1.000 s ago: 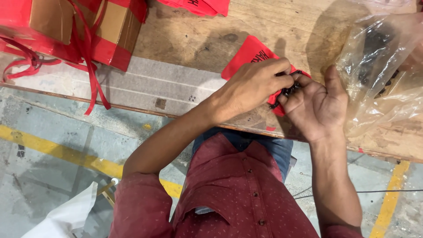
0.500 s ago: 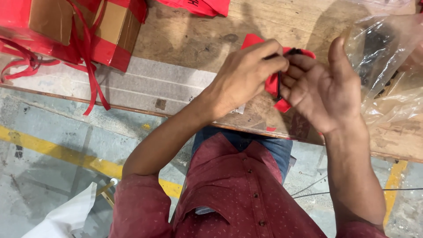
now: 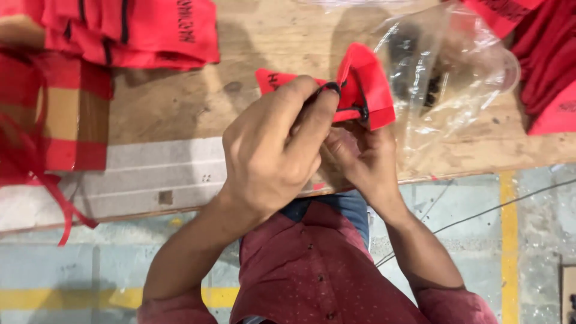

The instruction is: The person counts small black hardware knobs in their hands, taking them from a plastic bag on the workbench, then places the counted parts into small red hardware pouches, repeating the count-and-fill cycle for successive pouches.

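Head view: both hands have drawn closer over the wooden table — the left hand now overlaps the right hand, fingers of both pinching the small red pouch, lifted beside the clear plastic bag.

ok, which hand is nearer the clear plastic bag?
Right. The right hand holds the red fabric piece beside the clear plastic bag, about touching it; the left hand grips the piece farther left.

A worn wooden workbench stands over a grey concrete floor crossed by yellow painted lines.
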